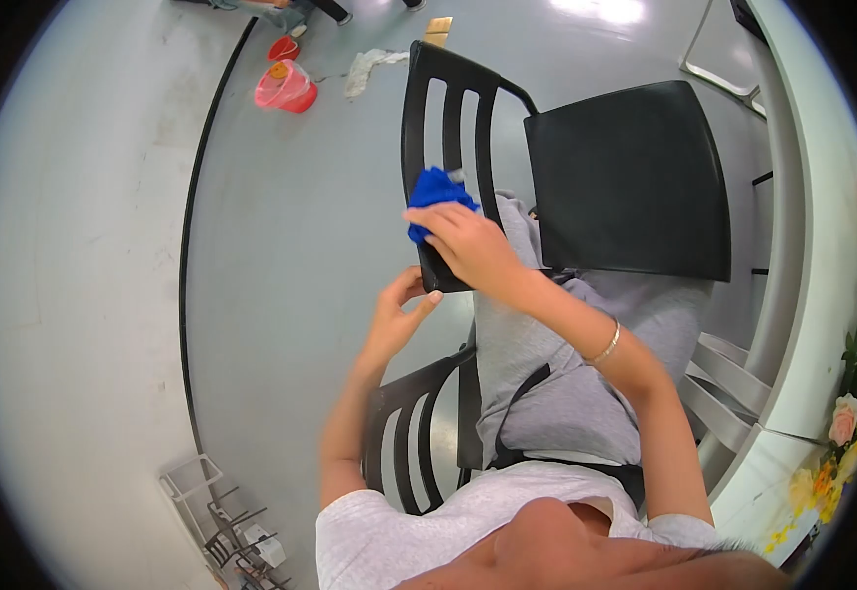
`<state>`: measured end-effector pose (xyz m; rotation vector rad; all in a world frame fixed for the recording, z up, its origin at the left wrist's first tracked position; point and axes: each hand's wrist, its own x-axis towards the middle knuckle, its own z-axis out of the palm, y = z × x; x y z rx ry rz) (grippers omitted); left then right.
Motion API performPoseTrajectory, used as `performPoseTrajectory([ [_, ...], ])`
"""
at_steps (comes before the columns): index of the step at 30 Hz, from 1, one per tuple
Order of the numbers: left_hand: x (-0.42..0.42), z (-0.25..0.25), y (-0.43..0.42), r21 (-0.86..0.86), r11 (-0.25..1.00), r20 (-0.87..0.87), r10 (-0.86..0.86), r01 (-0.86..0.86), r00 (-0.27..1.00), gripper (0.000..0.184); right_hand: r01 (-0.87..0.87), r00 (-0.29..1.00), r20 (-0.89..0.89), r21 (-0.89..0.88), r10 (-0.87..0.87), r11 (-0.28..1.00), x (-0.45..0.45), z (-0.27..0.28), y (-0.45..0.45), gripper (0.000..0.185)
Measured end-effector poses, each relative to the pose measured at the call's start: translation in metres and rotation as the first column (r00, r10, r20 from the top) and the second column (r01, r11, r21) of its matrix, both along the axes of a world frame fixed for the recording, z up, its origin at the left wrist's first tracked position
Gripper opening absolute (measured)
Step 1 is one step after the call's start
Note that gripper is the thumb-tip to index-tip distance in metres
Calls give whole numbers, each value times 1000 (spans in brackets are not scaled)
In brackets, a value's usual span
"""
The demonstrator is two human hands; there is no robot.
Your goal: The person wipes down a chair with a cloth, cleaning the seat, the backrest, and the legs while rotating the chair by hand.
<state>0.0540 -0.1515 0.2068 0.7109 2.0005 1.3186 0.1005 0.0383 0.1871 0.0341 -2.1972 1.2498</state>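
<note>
A black chair [635, 182] with a slatted backrest [419, 108] stands in front of me, its seat to the right. My right hand [473, 246] is closed on a crumpled blue cloth [436, 189] and presses it against the top rail of the backrest. Part of the cloth is hidden under the fingers. At the near corner of the same rail, my left hand [397, 313] grips the edge, thumb on one side and fingers curled round the other. A bracelet [609, 341] circles my right wrist.
Another slatted black chair [404, 423] is behind me. On the grey floor are a pink bucket [296, 93], a small red bucket [283, 48] and a white cloth-like piece [370, 67]. A white table [802, 324] with flowers [844, 418] runs along the right.
</note>
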Motion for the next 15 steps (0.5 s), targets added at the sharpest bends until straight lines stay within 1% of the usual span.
performPoseTrajectory([
  [3,3,2,1,-1,1000,17,5,-5,1000,34,24,999,-35,17,-23,1000,-19,2,4,35],
  [5,0,-1,0,17,999,-10,-31,31,999,34,-21,999,30,-16,22,1000,-18,3,6,40],
  [6,-1,-3,-1,17,999,-11,-28,29,1000,34,-24,999,29,-16,24,1000,-12,5,6,40],
  [8,-2,-7,-2,50,998,10,-34,33,999,35,-108,988,105,-84,116,991,14,8,2,33],
  [9,-2,-7,-3,51,998,11,-32,32,999,35,-109,987,106,-84,118,990,26,9,-1,33],
  [11,-1,-8,-3,54,998,44,-15,13,999,37,-107,992,51,-133,115,985,50,11,-10,33],
  [12,-3,-11,-5,53,998,47,-16,14,999,37,-105,992,54,-135,113,985,57,12,-15,33],
  [15,-8,-15,-7,77,994,43,-83,79,996,39,-51,999,2,-163,52,985,69,16,-19,32],
])
